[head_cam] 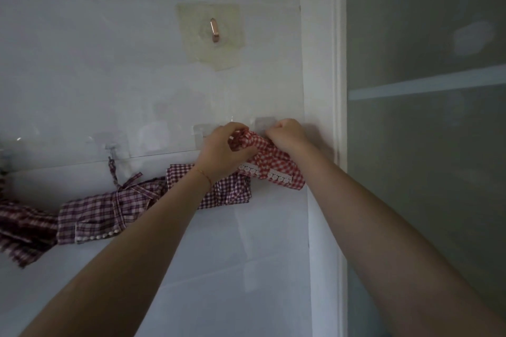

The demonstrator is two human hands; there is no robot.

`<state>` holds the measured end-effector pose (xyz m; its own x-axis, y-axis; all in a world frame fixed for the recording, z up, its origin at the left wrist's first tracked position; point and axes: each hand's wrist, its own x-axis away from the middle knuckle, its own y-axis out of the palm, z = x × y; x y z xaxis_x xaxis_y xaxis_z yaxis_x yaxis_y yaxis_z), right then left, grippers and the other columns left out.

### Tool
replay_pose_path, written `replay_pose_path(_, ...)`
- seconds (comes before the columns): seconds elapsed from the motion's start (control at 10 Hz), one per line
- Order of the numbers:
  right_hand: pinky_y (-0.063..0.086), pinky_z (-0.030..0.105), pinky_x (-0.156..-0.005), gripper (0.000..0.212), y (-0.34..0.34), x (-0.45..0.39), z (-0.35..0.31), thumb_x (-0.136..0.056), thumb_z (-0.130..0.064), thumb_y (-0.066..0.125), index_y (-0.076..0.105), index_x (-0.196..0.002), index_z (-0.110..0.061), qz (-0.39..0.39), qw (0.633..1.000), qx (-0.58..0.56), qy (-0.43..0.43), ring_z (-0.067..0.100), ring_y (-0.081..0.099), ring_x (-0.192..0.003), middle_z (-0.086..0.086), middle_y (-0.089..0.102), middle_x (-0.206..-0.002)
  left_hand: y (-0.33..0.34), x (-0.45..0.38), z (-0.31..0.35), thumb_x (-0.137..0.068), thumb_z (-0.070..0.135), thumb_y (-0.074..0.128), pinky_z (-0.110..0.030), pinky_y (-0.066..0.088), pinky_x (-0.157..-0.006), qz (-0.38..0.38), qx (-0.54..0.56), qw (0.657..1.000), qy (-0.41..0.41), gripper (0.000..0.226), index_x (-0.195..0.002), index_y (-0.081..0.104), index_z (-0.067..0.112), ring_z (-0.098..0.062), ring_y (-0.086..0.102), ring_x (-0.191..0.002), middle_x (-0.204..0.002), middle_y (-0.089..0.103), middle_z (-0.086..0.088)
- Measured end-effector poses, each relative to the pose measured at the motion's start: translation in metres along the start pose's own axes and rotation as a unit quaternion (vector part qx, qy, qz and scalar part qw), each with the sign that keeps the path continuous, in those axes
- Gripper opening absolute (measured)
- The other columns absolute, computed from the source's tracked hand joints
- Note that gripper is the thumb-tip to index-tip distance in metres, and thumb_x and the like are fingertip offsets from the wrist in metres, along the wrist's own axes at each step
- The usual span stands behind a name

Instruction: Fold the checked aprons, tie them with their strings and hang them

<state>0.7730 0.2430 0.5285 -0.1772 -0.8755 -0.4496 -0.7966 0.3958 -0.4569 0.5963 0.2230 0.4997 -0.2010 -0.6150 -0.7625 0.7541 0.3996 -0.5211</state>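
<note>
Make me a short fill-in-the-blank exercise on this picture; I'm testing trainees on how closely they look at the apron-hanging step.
1. Both hands, the left hand and the right hand, hold the folded ____-and-white checked apron with white lace trim.
2. The copper-coloured metal hook higher on the white wall carries ____.
3. The folded purple checked apron tied with its string hangs to the ____ of the one being held.

Missing words: red; nothing; left
</note>
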Motion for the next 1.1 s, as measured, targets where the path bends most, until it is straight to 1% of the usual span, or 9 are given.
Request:
replay_pose_path(0.1,0.044,0.029,-0.073,0.031,0.007,-0.002,0.002,-0.090,-0.033,0.056,0.067,-0.104,-0.008,0.007,1.000,-0.003,0.007,0.026,0.065,-0.097,0.009,0.069,-0.105,0.004,0.002,0.001,-0.079,0.037,0.077,-0.039,0.050,-0.096,0.007,-0.019,1.000,0.010,0.045,-0.119,0.061,0.024,-0.017,0.056,-0.104,-0.111,0.060,0.001)
replay_pose_path(0.3,0.033,0.021,-0.057,0.010,0.011,0.002,0.010,-0.094,-0.024,0.059,0.054,-0.086,-0.020,0.056,0.994,0.046,-0.077,0.015,0.054,-0.082,-0.011,0.054,-0.080,0.009,0.005,-0.001,-0.081,0.052,0.068,-0.041,0.051,-0.095,-0.002,-0.052,0.999,-0.001,0.051,-0.123,0.056,0.027,-0.016,0.056,-0.106,-0.115,0.062,0.003)
replay_pose_path(0.4,0.042,0.028,-0.066,0.023,0.006,0.006,0.016,-0.095,-0.032,0.061,0.060,-0.077,-0.018,0.041,0.995,0.038,-0.080,0.017,0.058,-0.078,-0.005,0.060,-0.078,0.010,0.004,0.003,-0.087,0.052,0.064,-0.041,0.051,-0.096,-0.042,-0.077,0.996,-0.016,0.052,-0.130,0.051,0.027,-0.017,0.058,-0.109,-0.122,0.062,0.003)
replay_pose_path(0.5,0.041,0.030,-0.060,0.033,0.002,0.015,0.027,-0.099,-0.033,0.051,0.061,-0.078,-0.009,0.035,0.996,0.033,-0.073,0.020,0.057,-0.074,0.002,0.060,-0.075,0.012,0.001,0.007,-0.090,0.063,0.049,-0.045,0.046,-0.103,-0.095,-0.140,0.985,-0.023,0.064,-0.143,0.041,0.028,-0.021,0.053,-0.122,-0.138,0.054,0.001)
replay_pose_path(0.6,0.047,0.031,-0.068,0.029,0.002,0.022,0.037,-0.098,-0.033,0.047,0.063,-0.087,-0.011,0.038,0.998,0.018,-0.053,0.019,0.060,-0.081,0.000,0.063,-0.083,0.014,0.004,0.008,-0.088,0.069,0.042,-0.045,0.044,-0.104,-0.093,-0.156,0.983,-0.014,0.068,-0.140,0.047,0.026,-0.022,0.052,-0.122,-0.135,0.057,0.001)
replay_pose_path(0.7,0.051,0.035,-0.080,0.029,0.006,0.029,0.040,-0.095,-0.035,0.046,0.067,-0.101,-0.016,0.038,0.998,0.019,-0.039,0.020,0.062,-0.091,-0.001,0.066,-0.096,0.011,0.011,0.014,-0.089,0.062,0.049,-0.042,0.041,-0.100,-0.051,-0.205,0.977,0.001,0.054,-0.125,0.059,0.023,-0.021,0.050,-0.113,-0.116,0.063,0.001)
replay_pose_path(0.9,0.043,0.031,-0.077,0.030,0.017,0.054,0.020,-0.099,-0.028,0.044,0.064,-0.111,-0.010,0.123,0.990,0.050,-0.057,0.021,0.058,-0.094,0.004,0.064,-0.106,-0.001,0.028,0.014,-0.092,0.058,0.051,-0.044,0.031,-0.114,-0.096,-0.185,0.978,-0.001,0.068,-0.147,0.039,0.021,-0.026,0.042,-0.133,-0.145,0.049,-0.005)
replay_pose_path(1.0,0.047,0.037,-0.090,0.027,0.028,0.071,0.000,-0.095,-0.023,0.050,0.065,-0.113,-0.011,0.178,0.980,0.026,-0.080,0.026,0.059,-0.104,0.007,0.063,-0.112,-0.022,0.046,0.007,-0.092,0.051,0.057,-0.042,0.030,-0.115,-0.067,-0.142,0.988,0.006,0.069,-0.150,0.035,0.020,-0.026,0.039,-0.137,-0.149,0.046,-0.006)
replay_pose_path(1.1,0.042,0.031,-0.096,0.025,0.038,0.090,-0.031,-0.090,-0.013,0.055,0.064,-0.114,-0.009,0.224,0.967,-0.020,-0.118,0.026,0.056,-0.113,0.009,0.060,-0.119,-0.051,0.062,0.003,-0.091,0.044,0.063,-0.036,0.033,-0.112,-0.021,-0.103,0.994,0.009,0.066,-0.148,0.041,0.019,-0.026,0.043,-0.134,-0.144,0.051,-0.005)
